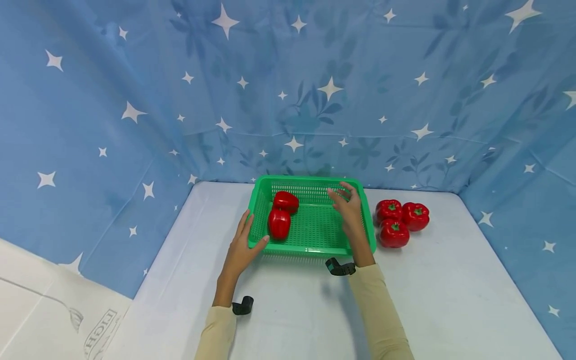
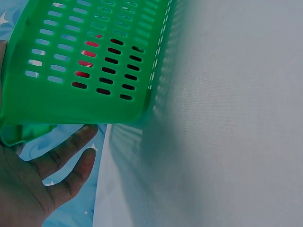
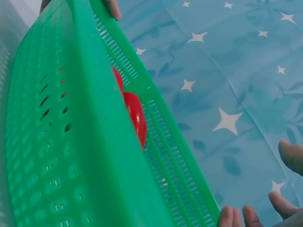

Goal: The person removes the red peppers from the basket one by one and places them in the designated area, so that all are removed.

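A green plastic basket (image 1: 310, 249) with slotted walls stands on the white table. Two red bell peppers (image 1: 279, 223) lie at its left end. My left hand (image 1: 240, 252) is at the left front corner, thumb by the rim and fingers spread along the outside; the left wrist view shows the fingers (image 2: 78, 175) extended beside the basket wall (image 2: 71, 106). Over the right end of the basket is my right hand (image 1: 351, 207), its fingers loosely bent and apart with nothing between them. Three more red bell peppers (image 1: 394, 233) with green stems sit close together just right of the basket.
The white table (image 1: 292, 310) backs onto a blue curtain (image 1: 279, 100) with white stars, which also hangs at both sides. A pale printed sheet (image 1: 54, 310) shows at the lower left. Black wrist cameras (image 1: 243, 305) are strapped to both wrists.
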The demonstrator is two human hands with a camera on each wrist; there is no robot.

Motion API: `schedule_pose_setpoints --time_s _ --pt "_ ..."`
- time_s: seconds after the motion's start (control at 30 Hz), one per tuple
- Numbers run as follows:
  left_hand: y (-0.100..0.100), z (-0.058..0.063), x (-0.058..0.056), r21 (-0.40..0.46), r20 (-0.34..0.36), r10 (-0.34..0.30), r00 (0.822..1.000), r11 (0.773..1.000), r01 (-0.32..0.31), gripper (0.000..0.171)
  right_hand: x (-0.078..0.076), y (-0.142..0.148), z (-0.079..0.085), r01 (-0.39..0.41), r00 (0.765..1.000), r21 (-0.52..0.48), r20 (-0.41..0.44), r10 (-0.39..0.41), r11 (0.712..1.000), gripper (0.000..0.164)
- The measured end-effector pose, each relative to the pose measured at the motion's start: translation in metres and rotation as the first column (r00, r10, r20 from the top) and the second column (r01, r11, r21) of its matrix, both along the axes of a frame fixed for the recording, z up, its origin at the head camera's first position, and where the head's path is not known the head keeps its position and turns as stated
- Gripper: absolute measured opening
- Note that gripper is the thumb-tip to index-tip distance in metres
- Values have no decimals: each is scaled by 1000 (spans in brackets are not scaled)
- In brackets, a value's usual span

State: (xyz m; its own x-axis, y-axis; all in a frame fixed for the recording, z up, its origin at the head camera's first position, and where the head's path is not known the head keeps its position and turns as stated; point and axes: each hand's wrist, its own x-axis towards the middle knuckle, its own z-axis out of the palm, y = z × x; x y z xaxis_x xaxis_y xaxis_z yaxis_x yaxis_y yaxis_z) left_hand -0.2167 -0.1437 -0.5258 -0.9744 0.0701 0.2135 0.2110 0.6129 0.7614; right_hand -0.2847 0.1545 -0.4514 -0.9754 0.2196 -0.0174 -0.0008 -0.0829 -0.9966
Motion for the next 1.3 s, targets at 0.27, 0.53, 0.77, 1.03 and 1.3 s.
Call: schedule_pose_setpoints --time_s 0.27,0.53,0.77,1.03,1.3 --pt "0 -1 0 -15 -1 7 1000 1000 -7 85 -15 -7 1 -141 986 28 89 138 990 68" --pt "-1 1 0 -18 -11 9 1000 1000 -10 84 -29 -18 -4 -297 935 20 209 287 955 68" --pt "-1 0 0 -11 -4 12 1000 1000 -13 85 -39 -30 -7 -375 886 2 295 358 927 67" --pt "1 -1 2 -8 2 10 1000 1000 -10 85 -46 -47 -13 -448 816 4 411 407 894 68" --pt "0 0 1 -17 -3 13 1000 1000 -13 84 -46 -61 -18 -570 693 -48 509 511 820 61"
